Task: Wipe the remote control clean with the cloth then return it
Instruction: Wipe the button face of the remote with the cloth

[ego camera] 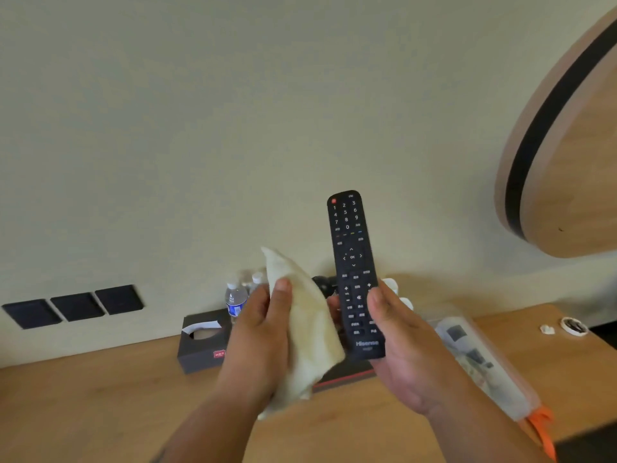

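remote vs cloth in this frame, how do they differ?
The remote control is black, rigid and slim, with its button face to the camera; the cloth is pale cream, soft and bunched. The remote stands nearly upright in the right hand, gripped at its lower end; the cloth is held in the left hand, thumb on top, and droops below it. Both are held above the wooden desk, side by side.

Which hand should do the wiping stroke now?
Left, probably. The left hand already grips the cloth right beside the remote, while the right hand holds the remote upright, buttons facing the camera.
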The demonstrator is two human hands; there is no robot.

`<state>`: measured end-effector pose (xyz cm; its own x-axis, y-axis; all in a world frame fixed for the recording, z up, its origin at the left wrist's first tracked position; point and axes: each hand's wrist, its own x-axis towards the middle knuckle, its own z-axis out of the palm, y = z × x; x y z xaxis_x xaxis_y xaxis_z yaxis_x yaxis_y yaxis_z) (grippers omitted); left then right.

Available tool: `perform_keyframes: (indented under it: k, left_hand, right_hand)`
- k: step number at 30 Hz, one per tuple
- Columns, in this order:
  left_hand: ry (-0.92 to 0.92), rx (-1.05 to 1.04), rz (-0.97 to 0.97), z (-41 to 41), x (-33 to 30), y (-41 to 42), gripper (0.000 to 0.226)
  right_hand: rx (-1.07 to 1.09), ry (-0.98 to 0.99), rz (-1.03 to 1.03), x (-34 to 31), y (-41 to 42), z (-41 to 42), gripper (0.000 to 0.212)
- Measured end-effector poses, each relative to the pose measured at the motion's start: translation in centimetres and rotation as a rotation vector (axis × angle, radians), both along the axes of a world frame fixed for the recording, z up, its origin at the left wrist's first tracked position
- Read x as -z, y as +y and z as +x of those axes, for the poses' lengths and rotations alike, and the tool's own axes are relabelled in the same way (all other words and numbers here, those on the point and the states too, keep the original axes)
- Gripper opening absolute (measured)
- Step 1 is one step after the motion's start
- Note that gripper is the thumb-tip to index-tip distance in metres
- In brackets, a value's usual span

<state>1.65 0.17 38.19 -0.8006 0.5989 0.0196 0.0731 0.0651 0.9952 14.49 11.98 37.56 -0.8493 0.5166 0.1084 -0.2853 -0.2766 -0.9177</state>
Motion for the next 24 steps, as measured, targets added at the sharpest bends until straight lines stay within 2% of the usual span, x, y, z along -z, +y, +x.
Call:
perform_keyframes:
  k: [6, 8, 11, 14, 17, 19, 24]
  left_hand:
    - [0.405, -0.196, 0.088, -1.7, -4.5, 1.7, 0.019]
    - [0.592, -0.219, 0.126, -2.3, -5.4, 2.1, 0.019]
    - [0.882, -0.278, 0.154, -2.8, -6.7, 2.4, 0.026]
    - [1.065, -0.174, 0.177, -2.7, -7.3, 2.9, 0.036]
    - [1.1, -0.041, 0.165, -2.5, -6.9, 2.7, 0.039]
    - [1.154, -0.004, 0.156, -2.5, -6.2, 2.3, 0.037]
    - [1.428, 0.019, 0.112, -2.0, -4.0, 1.3, 0.036]
  right_hand:
    - [-0.041, 0.001, -0.108, -1.2, 0.3, 0.9, 0.067]
    - [-0.068, -0.035, -0.117, -1.4, -0.1, 0.9, 0.051]
    - [-0.08, -0.068, -0.102, -1.8, -0.6, 1.0, 0.045]
    - [-0.121, -0.058, -0.054, -2.3, -1.1, 1.0, 0.048]
    - [-0.125, -0.03, -0.041, -2.4, -1.5, 1.0, 0.052]
    - [-0.117, -0.007, -0.06, -2.2, -1.6, 1.0, 0.05]
    - [-0.084, 0.049, -0.129, -1.9, -1.1, 0.8, 0.05]
